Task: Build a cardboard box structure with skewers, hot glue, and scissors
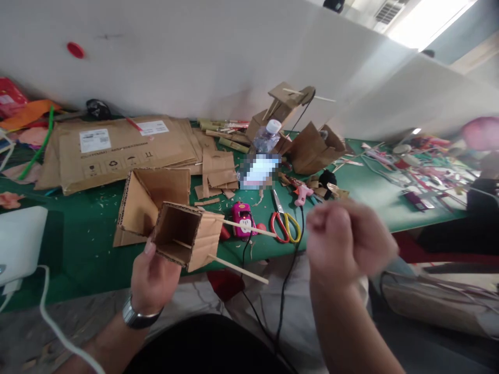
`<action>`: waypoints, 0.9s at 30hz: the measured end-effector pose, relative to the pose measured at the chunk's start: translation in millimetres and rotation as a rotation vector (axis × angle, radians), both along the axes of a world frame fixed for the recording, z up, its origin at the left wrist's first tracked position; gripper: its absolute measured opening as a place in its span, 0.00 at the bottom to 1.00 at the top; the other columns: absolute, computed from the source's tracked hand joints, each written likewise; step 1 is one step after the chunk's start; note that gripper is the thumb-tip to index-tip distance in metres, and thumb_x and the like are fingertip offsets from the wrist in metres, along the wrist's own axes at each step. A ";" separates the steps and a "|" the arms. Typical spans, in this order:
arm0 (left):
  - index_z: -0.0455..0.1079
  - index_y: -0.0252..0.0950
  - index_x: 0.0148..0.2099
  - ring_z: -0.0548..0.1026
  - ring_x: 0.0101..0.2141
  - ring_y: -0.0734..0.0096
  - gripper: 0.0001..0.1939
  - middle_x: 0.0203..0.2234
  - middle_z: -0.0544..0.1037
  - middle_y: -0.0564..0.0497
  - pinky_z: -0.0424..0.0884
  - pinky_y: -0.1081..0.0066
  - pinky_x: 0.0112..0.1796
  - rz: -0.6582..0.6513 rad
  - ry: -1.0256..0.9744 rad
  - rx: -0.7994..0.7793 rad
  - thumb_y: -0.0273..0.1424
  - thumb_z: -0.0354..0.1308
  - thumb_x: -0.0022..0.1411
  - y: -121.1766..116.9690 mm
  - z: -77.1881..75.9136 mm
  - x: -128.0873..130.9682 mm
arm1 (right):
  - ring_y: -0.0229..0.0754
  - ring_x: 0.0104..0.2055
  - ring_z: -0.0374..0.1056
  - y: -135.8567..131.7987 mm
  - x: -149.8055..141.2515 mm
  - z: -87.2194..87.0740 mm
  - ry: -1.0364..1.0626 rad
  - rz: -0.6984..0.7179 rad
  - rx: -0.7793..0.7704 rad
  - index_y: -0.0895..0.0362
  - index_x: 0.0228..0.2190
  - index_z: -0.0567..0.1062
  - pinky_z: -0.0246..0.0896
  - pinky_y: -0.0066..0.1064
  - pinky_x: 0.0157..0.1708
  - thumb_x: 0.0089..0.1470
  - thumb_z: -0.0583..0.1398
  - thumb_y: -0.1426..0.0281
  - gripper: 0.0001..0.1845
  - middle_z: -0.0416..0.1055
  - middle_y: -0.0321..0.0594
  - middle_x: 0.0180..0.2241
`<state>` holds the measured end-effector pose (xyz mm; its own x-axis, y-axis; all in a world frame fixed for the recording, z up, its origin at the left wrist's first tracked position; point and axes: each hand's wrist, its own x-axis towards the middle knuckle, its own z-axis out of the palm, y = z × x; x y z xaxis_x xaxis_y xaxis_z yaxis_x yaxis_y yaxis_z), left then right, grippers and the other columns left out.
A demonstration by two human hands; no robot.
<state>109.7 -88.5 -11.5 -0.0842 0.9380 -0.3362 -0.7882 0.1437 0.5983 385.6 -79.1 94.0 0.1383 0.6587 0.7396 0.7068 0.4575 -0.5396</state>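
My left hand, wearing a metal-band watch, grips a small open cardboard box from below, near the table's front edge. Two thin wooden sticks poke out of its right side, one above the other. Inside the box a short piece of stick shows. Just behind it, a larger open cardboard box rests on the green table. My right hand is raised to the right, apart from the box. Its fingers are curled into a fist, slightly blurred, and its inside is hidden.
Scissors, a pink glue gun with a black cord and a magenta device lie on the green table. Behind stand a bottle, flattened cardboard and a cardboard model. Loose craft materials crowd the right.
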 end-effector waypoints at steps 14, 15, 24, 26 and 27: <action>0.78 0.48 0.52 0.83 0.41 0.62 0.27 0.48 0.85 0.51 0.81 0.68 0.38 -0.071 0.073 0.021 0.43 0.77 0.50 -6.7 -37.2 -5.0 | 0.60 0.70 0.64 161.5 -15.8 -112.1 0.300 -0.464 -0.269 0.61 0.67 0.54 0.60 0.51 0.70 0.40 0.77 0.60 0.60 0.62 0.65 0.67; 0.78 0.48 0.53 0.83 0.41 0.63 0.27 0.48 0.85 0.52 0.81 0.68 0.38 -0.078 0.067 0.033 0.43 0.77 0.51 -7.0 -38.1 -4.9 | 0.60 0.67 0.67 161.8 -18.3 -111.2 0.319 -0.472 -0.278 0.60 0.65 0.55 0.63 0.51 0.68 0.41 0.76 0.61 0.58 0.65 0.64 0.65; 0.79 0.47 0.51 0.82 0.41 0.67 0.24 0.46 0.85 0.53 0.79 0.70 0.42 -0.083 0.007 0.086 0.42 0.77 0.52 -6.5 -39.0 -3.2 | 0.57 0.56 0.78 162.3 -21.2 -115.8 0.451 -0.531 -0.275 0.56 0.53 0.60 0.72 0.47 0.58 0.42 0.77 0.64 0.45 0.77 0.63 0.55; 0.79 0.47 0.51 0.83 0.42 0.66 0.24 0.47 0.85 0.53 0.79 0.70 0.42 -0.083 0.006 0.076 0.42 0.77 0.53 -6.5 -37.5 -2.6 | 0.57 0.56 0.78 162.6 -21.7 -115.9 0.473 -0.526 -0.273 0.56 0.53 0.60 0.73 0.46 0.57 0.42 0.77 0.64 0.44 0.77 0.63 0.56; 0.80 0.47 0.51 0.83 0.43 0.66 0.24 0.47 0.85 0.53 0.79 0.70 0.42 -0.079 0.006 0.071 0.41 0.77 0.53 -6.4 -36.9 -2.4 | 0.57 0.56 0.79 162.7 -22.1 -115.9 0.481 -0.523 -0.272 0.56 0.53 0.60 0.73 0.46 0.57 0.42 0.77 0.63 0.44 0.77 0.63 0.56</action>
<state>107.3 -94.9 -48.4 -0.0109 0.9632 -0.2687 -0.7728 0.1624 0.6136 363.5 83.6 -21.9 0.7488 0.5690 0.3399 0.4536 -0.0661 -0.8888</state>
